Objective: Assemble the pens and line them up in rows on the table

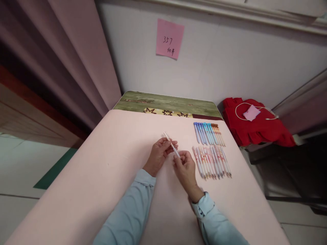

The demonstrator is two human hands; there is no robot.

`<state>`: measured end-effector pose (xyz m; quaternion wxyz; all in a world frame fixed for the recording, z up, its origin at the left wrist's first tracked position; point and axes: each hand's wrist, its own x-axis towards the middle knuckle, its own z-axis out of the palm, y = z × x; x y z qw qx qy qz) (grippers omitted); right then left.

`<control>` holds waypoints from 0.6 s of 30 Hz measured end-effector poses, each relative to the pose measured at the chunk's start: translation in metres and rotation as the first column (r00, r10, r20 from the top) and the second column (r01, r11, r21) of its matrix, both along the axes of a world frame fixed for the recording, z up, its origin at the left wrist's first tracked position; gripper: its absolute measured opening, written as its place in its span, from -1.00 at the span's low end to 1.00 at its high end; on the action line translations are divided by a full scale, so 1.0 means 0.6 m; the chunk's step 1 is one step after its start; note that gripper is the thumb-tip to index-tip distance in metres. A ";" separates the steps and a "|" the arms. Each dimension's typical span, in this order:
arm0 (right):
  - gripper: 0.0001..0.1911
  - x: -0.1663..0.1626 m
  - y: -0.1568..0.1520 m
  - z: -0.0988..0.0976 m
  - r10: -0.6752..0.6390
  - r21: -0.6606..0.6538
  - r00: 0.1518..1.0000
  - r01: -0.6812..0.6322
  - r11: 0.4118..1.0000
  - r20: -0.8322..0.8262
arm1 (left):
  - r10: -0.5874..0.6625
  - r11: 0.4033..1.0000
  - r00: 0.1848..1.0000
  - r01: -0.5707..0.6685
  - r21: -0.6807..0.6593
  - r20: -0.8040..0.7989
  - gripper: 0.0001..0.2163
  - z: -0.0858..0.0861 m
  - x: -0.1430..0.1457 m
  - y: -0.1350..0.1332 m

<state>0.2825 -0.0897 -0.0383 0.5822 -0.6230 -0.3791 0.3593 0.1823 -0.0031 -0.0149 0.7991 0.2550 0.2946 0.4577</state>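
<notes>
Above the middle of the table, a slim white pen (174, 148) slants between my two hands. My left hand (160, 151) pinches its upper part between thumb and fingers. At the lower end, the thumb and fingers of my right hand (186, 165) are closed on the same pen. To the right of my hands lie two rows of pens side by side. The far row has blue pens (201, 133), light blue ones (209, 134) and brown-topped ones (218, 134). Nearer to me is a row of pale, patterned pens (212, 162).
A pale pink cloth (109, 170) covers most of the table, with a green wood-patterned strip (166, 100) at its far end. Red fabric (255, 127) with a cord and pink note lies beyond the right edge. A pink note (170, 39) is on the wall; a curtain (76, 51) hangs left.
</notes>
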 end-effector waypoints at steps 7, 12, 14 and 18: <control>-0.57 -0.002 0.001 -0.001 -0.009 0.030 0.999 0.010 0.999 -0.040 | -0.016 1.000 1.000 0.016 0.015 -0.002 -0.76 0.005 -0.002 -0.002; -0.61 -0.001 -0.001 0.001 0.006 0.036 0.999 -0.004 0.999 -0.045 | -0.016 0.999 1.000 0.016 0.029 -0.008 -0.77 0.007 -0.002 -0.004; -0.58 -0.001 -0.002 0.002 0.013 0.046 0.999 -0.011 0.999 -0.043 | -0.018 0.999 1.000 0.018 0.035 -0.013 -0.78 0.007 -0.003 -0.004; -0.61 -0.001 -0.002 0.002 -0.005 0.038 1.000 0.006 0.999 -0.024 | -0.018 0.999 1.000 0.018 0.029 -0.001 -0.79 0.007 -0.003 -0.004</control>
